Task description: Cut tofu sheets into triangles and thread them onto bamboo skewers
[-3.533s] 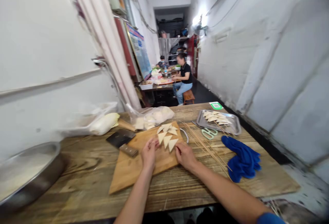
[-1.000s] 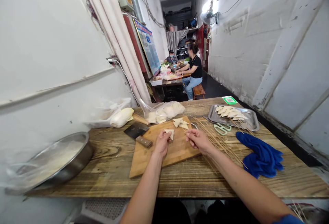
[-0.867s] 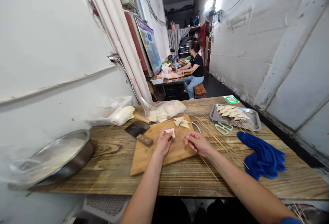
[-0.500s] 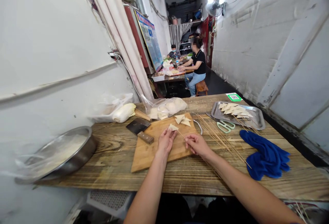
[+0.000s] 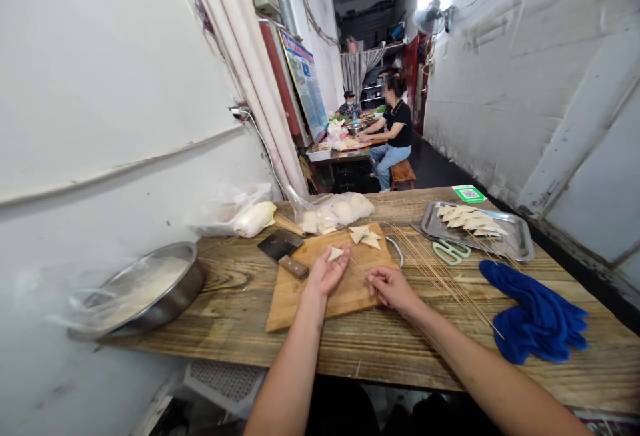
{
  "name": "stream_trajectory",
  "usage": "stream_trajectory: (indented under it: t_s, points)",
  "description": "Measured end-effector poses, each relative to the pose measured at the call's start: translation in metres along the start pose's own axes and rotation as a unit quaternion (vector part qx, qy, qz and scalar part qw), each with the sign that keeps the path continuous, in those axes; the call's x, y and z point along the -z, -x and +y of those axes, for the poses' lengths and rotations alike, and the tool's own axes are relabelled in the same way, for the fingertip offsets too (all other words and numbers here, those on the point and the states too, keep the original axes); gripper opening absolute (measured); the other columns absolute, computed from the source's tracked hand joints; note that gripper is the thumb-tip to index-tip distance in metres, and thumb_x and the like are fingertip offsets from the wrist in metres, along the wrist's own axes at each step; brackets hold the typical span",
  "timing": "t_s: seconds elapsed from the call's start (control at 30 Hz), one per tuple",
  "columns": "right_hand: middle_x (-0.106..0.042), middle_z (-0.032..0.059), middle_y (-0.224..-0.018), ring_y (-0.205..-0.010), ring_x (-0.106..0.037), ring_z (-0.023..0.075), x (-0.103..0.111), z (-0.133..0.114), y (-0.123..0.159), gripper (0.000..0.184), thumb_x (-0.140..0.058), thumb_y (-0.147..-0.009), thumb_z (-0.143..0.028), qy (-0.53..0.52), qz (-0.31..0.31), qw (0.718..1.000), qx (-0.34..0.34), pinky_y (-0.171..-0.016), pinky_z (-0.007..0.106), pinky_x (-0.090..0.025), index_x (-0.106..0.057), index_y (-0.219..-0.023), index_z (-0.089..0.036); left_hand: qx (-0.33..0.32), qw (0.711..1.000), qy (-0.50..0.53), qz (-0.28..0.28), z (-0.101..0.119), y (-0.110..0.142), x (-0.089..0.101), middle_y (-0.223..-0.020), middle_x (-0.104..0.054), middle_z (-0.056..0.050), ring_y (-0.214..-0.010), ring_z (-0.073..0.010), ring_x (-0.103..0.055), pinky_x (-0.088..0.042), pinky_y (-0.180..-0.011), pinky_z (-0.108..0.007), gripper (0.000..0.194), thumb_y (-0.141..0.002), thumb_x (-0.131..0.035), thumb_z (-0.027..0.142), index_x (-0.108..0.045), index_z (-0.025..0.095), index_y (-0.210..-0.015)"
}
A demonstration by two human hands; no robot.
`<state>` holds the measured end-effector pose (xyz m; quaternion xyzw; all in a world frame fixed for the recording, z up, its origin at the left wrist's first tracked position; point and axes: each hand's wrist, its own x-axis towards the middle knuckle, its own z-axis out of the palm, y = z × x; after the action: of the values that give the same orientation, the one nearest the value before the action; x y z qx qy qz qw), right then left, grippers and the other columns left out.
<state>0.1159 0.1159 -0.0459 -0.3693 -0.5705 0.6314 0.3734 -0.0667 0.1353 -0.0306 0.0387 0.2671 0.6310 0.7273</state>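
Palm up over the wooden cutting board point(image 5: 295, 306), my left hand point(image 5: 324, 279) holds a pale triangular slice point(image 5: 335, 254), which looks like tofu, at its fingers. My right hand point(image 5: 393, 287) pinches a thin bamboo skewer point(image 5: 359, 266). Its far end points toward my left fingers; I cannot tell whether it enters the slice. More triangular slices point(image 5: 369, 239) lie at the board's far right corner. A cleaver point(image 5: 287, 253) rests at the board's left edge, its wooden handle on the board.
To the right lie loose skewers point(image 5: 435, 269), green-handled scissors point(image 5: 451, 253), a metal tray point(image 5: 524, 243) of skewered triangles and blue gloves point(image 5: 540, 319). Left stands a metal basin point(image 5: 187, 283). Behind the board are a plastic bag point(image 5: 345, 209) and a pale vegetable point(image 5: 255, 219). Two people sit further back.
My view has swung slightly left, so things appear further right. My left fingers have loosened and turned more palm up beneath the slice. The right hand keeps its pinch on the skewer.
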Motion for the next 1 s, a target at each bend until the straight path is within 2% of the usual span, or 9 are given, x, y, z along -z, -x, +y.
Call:
stream_trajectory:
  t_s: [0.13, 0.3, 0.53, 0.67, 0.83, 1.0]
  points:
    - [-0.053, -0.0064, -0.048, -0.026, -0.033, 0.0042, -0.001, 0.002, 0.0, 0.026, -0.055, -0.069, -0.044, 0.002, 0.007, 1.0, 0.006, -0.028, 0.017, -0.019, -0.052, -0.075, -0.019, -0.002, 0.999, -0.033, -0.019, -0.01, 0.0, 0.001, -0.105, -0.061, -0.018, -0.1, -0.0223, -0.06, -0.055, -0.077, -0.031, 0.027, -0.089, -0.041, 0.027, -0.056, 0.007, -0.099]
    - [-0.055, -0.0054, -0.049, -0.025, -0.035, 0.005, -0.002, 0.003, 0.0, 0.023, -0.054, -0.07, -0.044, 0.022, 0.003, 1.0, 0.015, -0.027, 0.018, -0.019, -0.051, -0.072, -0.02, -0.079, 0.995, -0.044, 0.048, -0.022, -0.004, 0.005, -0.092, -0.065, -0.014, -0.095, -0.019, -0.062, -0.056, -0.074, -0.026, 0.018, -0.088, -0.043, 0.017, -0.057, 0.008, -0.094]
    - [-0.056, -0.005, -0.05, -0.026, -0.034, 0.0043, -0.004, 0.004, 0.002, 0.024, -0.054, -0.072, -0.043, 0.045, 0.005, 0.999, 0.027, -0.028, 0.017, -0.022, -0.053, -0.074, -0.019, -0.114, 0.986, -0.118, 0.004, -0.03, 0.001, 0.011, -0.092, -0.066, -0.014, -0.09, -0.0181, -0.064, -0.053, -0.08, -0.029, 0.016, -0.082, -0.053, 0.015, -0.059, 0.01, -0.097]
    - [-0.056, -0.0043, -0.05, -0.028, -0.035, 0.0051, -0.005, 0.009, 0.002, 0.02, -0.05, -0.076, -0.039, 0.08, 0.016, 0.995, 0.049, -0.03, 0.018, -0.024, -0.054, -0.072, -0.019, -0.102, 0.991, -0.085, 0.004, -0.03, 0.0, 0.011, -0.095, -0.066, -0.015, -0.094, -0.0203, -0.063, -0.052, -0.083, -0.034, 0.014, -0.084, -0.051, 0.018, -0.058, 0.01, -0.093]
    - [-0.056, -0.0037, -0.05, -0.034, -0.039, 0.0073, -0.007, 0.014, 0.002, 0.017, -0.05, -0.077, -0.035, 0.12, 0.027, 0.989, 0.08, -0.034, 0.019, -0.028, -0.056, -0.072, -0.02, -0.043, 0.998, -0.034, -0.005, -0.025, 0.001, 0.007, -0.103, -0.062, -0.02, -0.105, -0.024, -0.058, -0.053, -0.083, -0.036, 0.025, -0.089, -0.038, 0.019, -0.057, 0.005, -0.097]
    - [-0.057, -0.0026, -0.05, -0.038, -0.045, 0.0103, -0.006, 0.013, 0.002, 0.018, -0.049, -0.078, -0.035, 0.134, 0.034, 0.986, 0.088, -0.037, 0.021, -0.03, -0.057, -0.072, -0.02, -0.095, 0.994, -0.052, 0.01, -0.028, 0.001, 0.007, -0.102, -0.063, -0.018, -0.101, -0.0213, -0.06, -0.053, -0.084, -0.03, 0.019, -0.086, -0.043, 0.011, -0.058, 0.005, -0.096]
